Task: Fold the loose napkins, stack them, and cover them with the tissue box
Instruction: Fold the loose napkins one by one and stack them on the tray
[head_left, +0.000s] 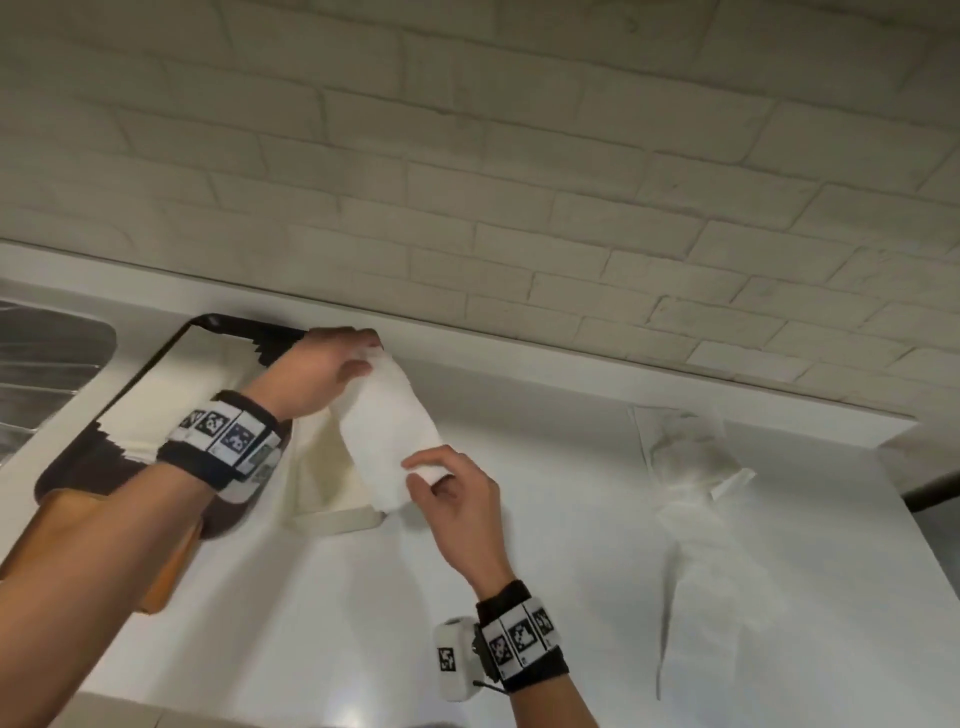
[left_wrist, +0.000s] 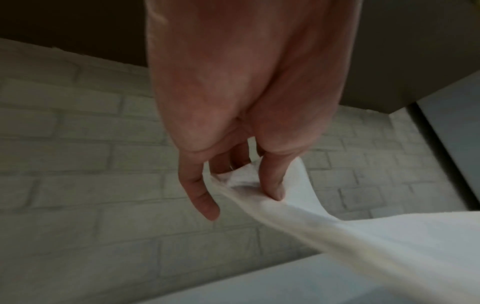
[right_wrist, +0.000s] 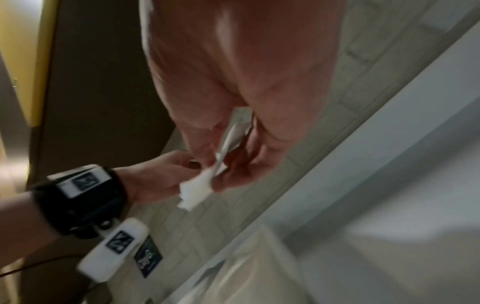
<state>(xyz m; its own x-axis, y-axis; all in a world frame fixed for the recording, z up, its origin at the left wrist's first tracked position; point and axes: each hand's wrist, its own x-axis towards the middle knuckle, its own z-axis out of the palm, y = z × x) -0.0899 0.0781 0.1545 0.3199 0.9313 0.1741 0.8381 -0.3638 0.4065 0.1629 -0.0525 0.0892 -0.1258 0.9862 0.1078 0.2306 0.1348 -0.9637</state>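
Observation:
A white napkin (head_left: 387, 431) hangs stretched above the white counter (head_left: 545, 571), held between both hands. My left hand (head_left: 370, 352) pinches its far end near the wall. My right hand (head_left: 422, 475) pinches its near end. The left wrist view shows my left hand (left_wrist: 241, 197) with the thumb pressed into the napkin (left_wrist: 363, 236). In the right wrist view my right hand (right_wrist: 221, 170) pinches the napkin's corner (right_wrist: 197, 193). A second loose napkin (head_left: 696, 525) lies crumpled on the counter to the right. The black and cream tissue box (head_left: 166, 374) lies under my left forearm.
A cream flat piece (head_left: 332, 499) lies on the counter below the held napkin. A steel sink (head_left: 47, 364) is at the far left. An orange-brown board (head_left: 161, 577) sits near the front left. A pale brick wall (head_left: 519, 182) runs behind the counter.

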